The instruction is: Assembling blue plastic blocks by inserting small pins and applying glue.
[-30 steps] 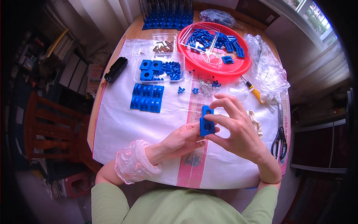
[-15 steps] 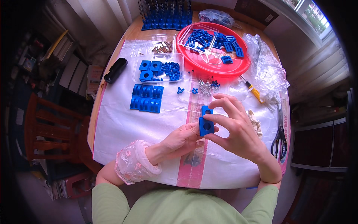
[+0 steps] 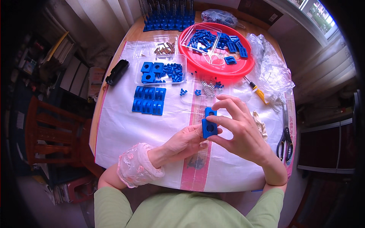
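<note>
Over the middle of the table, both hands are closed on a blue plastic part [image 3: 205, 131]. It shows a square face with a round hole, and a second holed section right behind it; I cannot tell whether these are one piece or two. My left hand [image 3: 182, 143] pinches it from the left and below, fingertips partly hidden under it. From the right, the thumb and index finger of my right hand [image 3: 243, 131] grip its near and far edges, other fingers curled above. Ahead lie white rings [image 3: 210, 88] and small blue pegs [image 3: 183, 92].
Blue parts in rows [image 3: 148, 100] lie left, beside a clear box [image 3: 161, 81] of blue pieces. Behind are metal pins [image 3: 165, 48] and a red basin [image 3: 243, 70]. Rightward sit a yellow-handled screwdriver [image 3: 260, 95], scissors [image 3: 285, 142] and crumpled plastic [image 3: 272, 70]. A black case [image 3: 118, 72] lies far left.
Almost nothing differs. Both hands keep the same grip on the blue plastic part, and the view has shifted very slightly.
</note>
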Demonstrator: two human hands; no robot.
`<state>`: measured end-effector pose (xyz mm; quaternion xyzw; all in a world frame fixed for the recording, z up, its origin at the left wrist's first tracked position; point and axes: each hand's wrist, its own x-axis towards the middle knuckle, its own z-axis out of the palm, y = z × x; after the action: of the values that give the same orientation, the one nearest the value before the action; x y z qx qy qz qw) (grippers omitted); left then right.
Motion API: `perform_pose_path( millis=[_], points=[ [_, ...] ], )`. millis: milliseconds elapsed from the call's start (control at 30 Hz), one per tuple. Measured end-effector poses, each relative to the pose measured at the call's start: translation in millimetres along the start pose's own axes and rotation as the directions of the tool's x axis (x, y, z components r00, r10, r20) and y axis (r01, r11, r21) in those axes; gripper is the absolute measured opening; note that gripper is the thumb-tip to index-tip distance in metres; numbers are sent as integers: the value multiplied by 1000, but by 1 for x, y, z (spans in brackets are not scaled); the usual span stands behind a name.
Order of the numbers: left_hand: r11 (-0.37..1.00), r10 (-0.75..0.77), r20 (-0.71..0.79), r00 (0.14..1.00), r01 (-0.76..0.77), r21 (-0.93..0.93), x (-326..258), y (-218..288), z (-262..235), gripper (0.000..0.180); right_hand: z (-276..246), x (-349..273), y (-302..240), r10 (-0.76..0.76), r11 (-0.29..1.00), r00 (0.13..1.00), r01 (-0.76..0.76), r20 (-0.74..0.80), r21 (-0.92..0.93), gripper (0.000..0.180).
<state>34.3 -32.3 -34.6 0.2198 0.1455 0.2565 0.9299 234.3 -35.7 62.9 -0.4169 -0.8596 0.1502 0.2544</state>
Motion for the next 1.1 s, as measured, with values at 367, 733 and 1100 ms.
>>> perform_pose_path(
  millis=[367,733,1100],
  points=[
    [1000,-1,6,1000,1,5,0,0,-2,41,0,0,-1,-14,1000,1000,14,-9,-19,38],
    [1000,-3,-2,1000,3,17,-1,0,-1,41,-1,0,-2,-10,1000,1000,10,-11,-14,36],
    [1000,-13,-2,1000,13,3,0,0,-2,41,-1,0,-1,-16,1000,1000,15,-12,-12,36]
  ],
)
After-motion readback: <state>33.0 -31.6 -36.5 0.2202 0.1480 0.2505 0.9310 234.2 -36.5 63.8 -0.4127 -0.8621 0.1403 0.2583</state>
